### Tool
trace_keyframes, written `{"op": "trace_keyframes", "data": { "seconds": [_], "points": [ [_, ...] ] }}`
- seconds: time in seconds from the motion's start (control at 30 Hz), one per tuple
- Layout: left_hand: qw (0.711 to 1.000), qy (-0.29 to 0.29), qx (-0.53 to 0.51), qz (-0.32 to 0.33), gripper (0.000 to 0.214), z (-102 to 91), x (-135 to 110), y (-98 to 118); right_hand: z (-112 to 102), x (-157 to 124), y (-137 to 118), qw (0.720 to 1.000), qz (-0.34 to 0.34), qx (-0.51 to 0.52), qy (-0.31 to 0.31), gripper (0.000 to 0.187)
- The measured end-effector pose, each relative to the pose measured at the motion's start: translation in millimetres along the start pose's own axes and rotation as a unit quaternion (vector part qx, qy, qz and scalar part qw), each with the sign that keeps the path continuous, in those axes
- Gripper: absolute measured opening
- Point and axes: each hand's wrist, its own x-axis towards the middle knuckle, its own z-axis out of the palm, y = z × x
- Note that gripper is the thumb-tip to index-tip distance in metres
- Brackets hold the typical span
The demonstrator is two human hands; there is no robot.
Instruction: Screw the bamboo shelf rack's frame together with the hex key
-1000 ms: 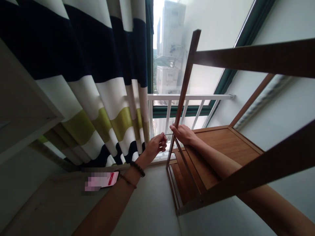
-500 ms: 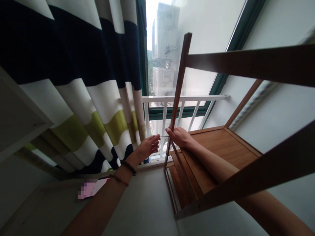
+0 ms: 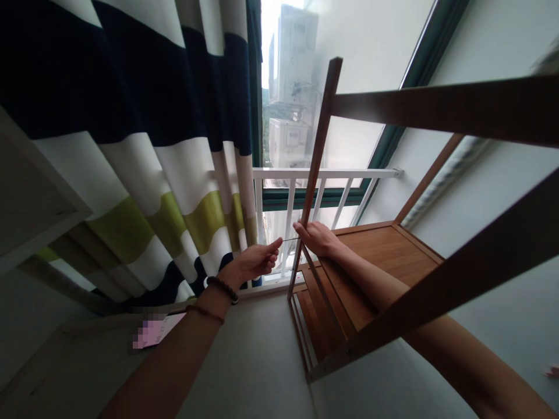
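A brown wooden shelf unit (image 3: pixel 371 250) stands at the right, with an upright post (image 3: pixel 318 145) at its near left corner. My right hand (image 3: pixel 319 238) is wrapped around this post where a shelf board meets it. Just left of it, my left hand (image 3: pixel 262 259) is closed, thumb stretched along the top, pinching a thin metal rod that looks like a hex key (image 3: pixel 290 239). The rod's far end reaches the post beside my right thumb; its tip is hidden. Dark beads and a thin cord circle my left wrist.
A striped curtain (image 3: pixel 174 174) hangs at the left. Behind the shelf unit are a white railing (image 3: pixel 332 173) and a window (image 3: pixel 358 116). A pink card (image 3: pixel 157 330) lies on the ledge at lower left. A white furniture edge (image 3: pixel 43 198) juts in at far left.
My left hand has turned, with its wrist rolled and thumb now lying flatter, still on the rod. My right hand keeps its grip on the post. The view has shifted slightly.
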Motion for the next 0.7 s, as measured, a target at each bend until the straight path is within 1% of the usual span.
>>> {"op": "trace_keyframes", "data": {
  "seconds": [0.1, 0.2, 0.33, 0.4, 0.47, 0.57, 0.7],
  "points": [
    [1.000, 0.008, 0.015, 0.018, 0.032, 0.7, -2, 5, 2, 0, 2, 1.000, -0.003, 0.002, 0.005, 0.054],
    [0.995, 0.040, 0.080, 0.036, 0.031, 3.7, -5, 13, 3, 1, 3, 1.000, -0.015, 0.003, 0.006, 0.055],
    [0.971, 0.079, 0.193, 0.115, 0.033, 10.5, -8, 21, 2, 2, 4, 1.000, -0.021, 0.007, 0.003, 0.056],
    [0.958, 0.095, 0.222, 0.155, 0.033, 14.0, -9, 21, 2, 2, 5, 1.000, -0.016, 0.006, 0.001, 0.056],
    [0.949, 0.109, 0.235, 0.178, 0.032, 16.3, -8, 19, 3, 2, 6, 1.000, -0.012, 0.003, 0.003, 0.056],
    [0.940, 0.113, 0.256, 0.194, 0.031, 17.0, -7, 17, 4, 2, 7, 1.000, -0.016, 0.007, 0.010, 0.055],
    [0.930, 0.110, 0.303, 0.174, 0.030, 15.8, -7, 20, 5, 3, 8, 0.999, -0.022, 0.022, 0.016, 0.052]
  ]
}}
